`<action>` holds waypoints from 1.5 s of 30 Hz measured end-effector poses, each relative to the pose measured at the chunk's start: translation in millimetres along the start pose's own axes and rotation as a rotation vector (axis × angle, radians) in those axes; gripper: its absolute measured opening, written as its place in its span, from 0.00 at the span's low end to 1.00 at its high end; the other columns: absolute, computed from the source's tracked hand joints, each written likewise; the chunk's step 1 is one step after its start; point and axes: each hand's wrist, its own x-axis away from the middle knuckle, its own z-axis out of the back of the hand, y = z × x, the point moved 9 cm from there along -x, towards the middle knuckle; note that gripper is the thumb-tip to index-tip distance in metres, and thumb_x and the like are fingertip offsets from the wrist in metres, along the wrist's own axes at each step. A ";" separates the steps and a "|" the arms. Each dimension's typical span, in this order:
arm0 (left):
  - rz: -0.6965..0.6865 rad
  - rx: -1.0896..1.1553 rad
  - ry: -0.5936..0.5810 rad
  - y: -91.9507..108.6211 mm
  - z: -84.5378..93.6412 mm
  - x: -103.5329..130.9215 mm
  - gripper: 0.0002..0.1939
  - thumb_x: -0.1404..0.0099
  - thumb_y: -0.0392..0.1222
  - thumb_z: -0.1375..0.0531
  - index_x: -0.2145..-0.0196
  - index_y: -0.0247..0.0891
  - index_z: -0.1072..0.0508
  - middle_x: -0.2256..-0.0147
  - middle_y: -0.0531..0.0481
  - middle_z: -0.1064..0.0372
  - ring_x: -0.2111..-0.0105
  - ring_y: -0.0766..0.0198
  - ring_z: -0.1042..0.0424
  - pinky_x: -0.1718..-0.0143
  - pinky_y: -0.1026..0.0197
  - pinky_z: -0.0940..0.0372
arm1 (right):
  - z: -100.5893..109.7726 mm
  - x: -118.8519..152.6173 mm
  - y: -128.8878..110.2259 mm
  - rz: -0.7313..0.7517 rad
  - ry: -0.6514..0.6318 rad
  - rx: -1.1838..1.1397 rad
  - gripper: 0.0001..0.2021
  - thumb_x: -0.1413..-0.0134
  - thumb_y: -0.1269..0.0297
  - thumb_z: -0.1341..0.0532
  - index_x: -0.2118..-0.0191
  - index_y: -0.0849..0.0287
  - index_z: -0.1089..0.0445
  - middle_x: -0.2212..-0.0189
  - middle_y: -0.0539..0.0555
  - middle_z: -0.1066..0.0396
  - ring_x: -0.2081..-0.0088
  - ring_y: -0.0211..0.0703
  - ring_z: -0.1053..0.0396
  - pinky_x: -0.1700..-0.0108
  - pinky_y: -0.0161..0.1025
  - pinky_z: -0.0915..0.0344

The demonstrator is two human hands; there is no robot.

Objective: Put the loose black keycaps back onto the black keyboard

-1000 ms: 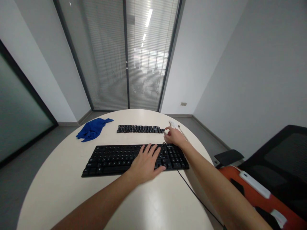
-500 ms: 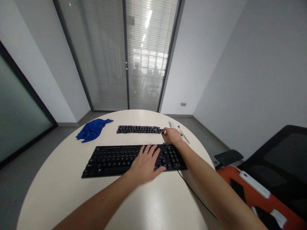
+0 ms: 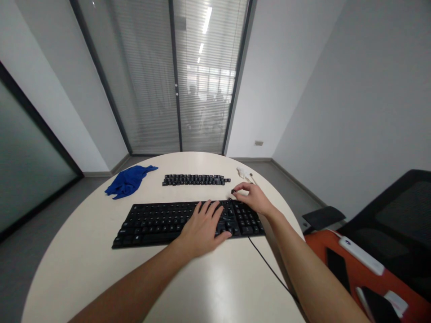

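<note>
A black keyboard point(image 3: 155, 224) lies across the table in front of me. My left hand point(image 3: 204, 226) rests on it right of centre, fingers spread flat over the keys. Just above the keyboard's upper right edge, my right hand point(image 3: 252, 197) pinches a small black keycap point(image 3: 233, 191) between thumb and fingertips. Behind the keyboard, loose black keycaps point(image 3: 191, 180) are laid out in rows. My left hand hides part of the keyboard's right-middle keys.
A crumpled blue cloth point(image 3: 129, 181) lies at the table's left. White tissue point(image 3: 243, 172) and a thin stick point(image 3: 252, 178) are at the far right. The keyboard's cable point(image 3: 269, 265) runs off the near right edge. An orange chair seat point(image 3: 319, 246) holding several items stands to the right.
My right hand has drawn back from the right end of the keycap rows toward the keyboard, with a keycap now visible in its fingers. My left hand stays on the keyboard.
</note>
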 end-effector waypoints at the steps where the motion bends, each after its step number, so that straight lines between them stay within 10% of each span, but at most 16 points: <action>1: 0.004 -0.003 0.001 -0.1 0.2 0.0 0.36 0.30 0.63 0.49 0.35 0.35 0.40 0.33 0.38 0.45 0.33 0.42 0.48 0.33 0.39 0.55 | -1.1 5.9 -6.8 0.050 -0.045 -0.074 0.11 0.45 0.58 0.36 0.60 0.58 0.24 0.58 0.54 0.21 0.54 0.49 0.25 0.46 0.44 0.33; 12: 0.038 0.019 0.003 -3.1 -0.5 0.3 0.33 0.33 0.62 0.45 0.40 0.36 0.36 0.34 0.38 0.44 0.33 0.43 0.49 0.32 0.40 0.55 | -30.0 29.0 -57.1 0.247 -0.263 -0.126 0.07 0.50 0.68 0.34 0.63 0.56 0.25 0.60 0.53 0.23 0.57 0.47 0.27 0.49 0.42 0.33; 45: -0.072 0.016 0.001 4.0 2.9 1.9 0.32 0.35 0.59 0.40 0.39 0.40 0.35 0.36 0.41 0.41 0.34 0.39 0.48 0.33 0.36 0.54 | -33.1 24.6 -37.5 0.171 -0.188 0.021 0.15 0.40 0.55 0.37 0.51 0.56 0.25 0.54 0.58 0.23 0.52 0.52 0.27 0.46 0.49 0.33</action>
